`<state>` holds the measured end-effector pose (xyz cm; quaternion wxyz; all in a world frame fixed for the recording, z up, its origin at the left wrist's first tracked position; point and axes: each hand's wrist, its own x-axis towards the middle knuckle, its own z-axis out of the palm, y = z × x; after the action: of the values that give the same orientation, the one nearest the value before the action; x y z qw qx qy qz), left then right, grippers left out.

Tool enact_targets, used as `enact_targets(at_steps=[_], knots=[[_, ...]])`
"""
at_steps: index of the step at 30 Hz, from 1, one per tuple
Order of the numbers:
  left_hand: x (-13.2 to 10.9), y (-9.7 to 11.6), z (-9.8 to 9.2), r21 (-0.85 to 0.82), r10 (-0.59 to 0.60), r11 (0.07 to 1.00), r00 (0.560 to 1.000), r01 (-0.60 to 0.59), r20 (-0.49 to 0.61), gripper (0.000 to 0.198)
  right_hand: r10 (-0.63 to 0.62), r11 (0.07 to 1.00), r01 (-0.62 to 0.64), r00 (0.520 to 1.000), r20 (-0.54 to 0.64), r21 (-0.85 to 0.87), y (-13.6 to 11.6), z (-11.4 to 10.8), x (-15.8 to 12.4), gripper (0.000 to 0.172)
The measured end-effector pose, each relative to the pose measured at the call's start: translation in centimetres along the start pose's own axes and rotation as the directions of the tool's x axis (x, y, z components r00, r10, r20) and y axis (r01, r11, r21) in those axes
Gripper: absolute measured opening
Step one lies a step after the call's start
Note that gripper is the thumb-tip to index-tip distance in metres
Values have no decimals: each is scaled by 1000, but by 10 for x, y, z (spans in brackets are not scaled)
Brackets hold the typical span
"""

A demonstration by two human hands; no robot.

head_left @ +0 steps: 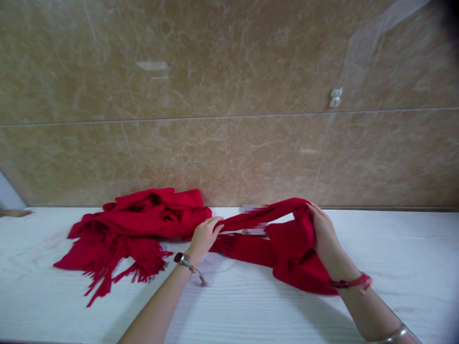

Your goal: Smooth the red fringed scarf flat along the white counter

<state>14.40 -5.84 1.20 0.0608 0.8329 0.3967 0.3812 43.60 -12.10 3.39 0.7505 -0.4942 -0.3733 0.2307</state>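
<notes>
A red scarf (290, 243) is stretched between my two hands above a white wood-grain surface. My left hand (206, 235) pinches a narrow strip of it, with fringe hanging just below the fingers. At the other end my right hand (324, 234) grips a bunched fold; its fingertips are partly hidden by the fabric. Between the hands the cloth forms a loop with a gap in it. Beside my left hand lies a crumpled heap of red fabric (150, 220), its tassels spread towards me. Whether the heap and the held scarf are one piece, I cannot tell.
Behind the white tabletop (247, 306) rises a brown marbled tile wall (222, 157). A small white fixture (335, 97) is on the wall at upper right. Behind the scarf lies a small blurred-out item (255, 209). A brown object (16, 213) sits at the far left edge.
</notes>
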Motion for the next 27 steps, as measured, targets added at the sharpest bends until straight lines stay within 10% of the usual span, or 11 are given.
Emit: enact_targets(at_steps=[4,7,10,12,17,21,27], knots=[[4,3,-2,-316,-27,947,997,50,79,20,-311,873,233,943,-120,-429,2,-6,8,41],[2,14,-2,-444,-23,893,993,71,114,22,-566,518,695,715,410,-498,-1,13,-16,34],[-3,21,-1,-522,51,851,981,55,186,22,-359,410,869,433,827,-277,0,37,-47,43],[-6,22,1,-579,111,814,965,50,239,33,-204,401,882,349,915,-247,6,47,-60,51],[-3,9,7,-618,12,777,979,118,201,42,55,402,832,395,917,-383,18,50,-57,15],[3,-5,9,-559,-151,814,987,156,54,31,-36,619,678,529,848,-397,15,46,-47,17],[-3,4,14,-190,-125,973,991,130,39,29,-173,613,729,500,849,-304,21,50,-54,18]])
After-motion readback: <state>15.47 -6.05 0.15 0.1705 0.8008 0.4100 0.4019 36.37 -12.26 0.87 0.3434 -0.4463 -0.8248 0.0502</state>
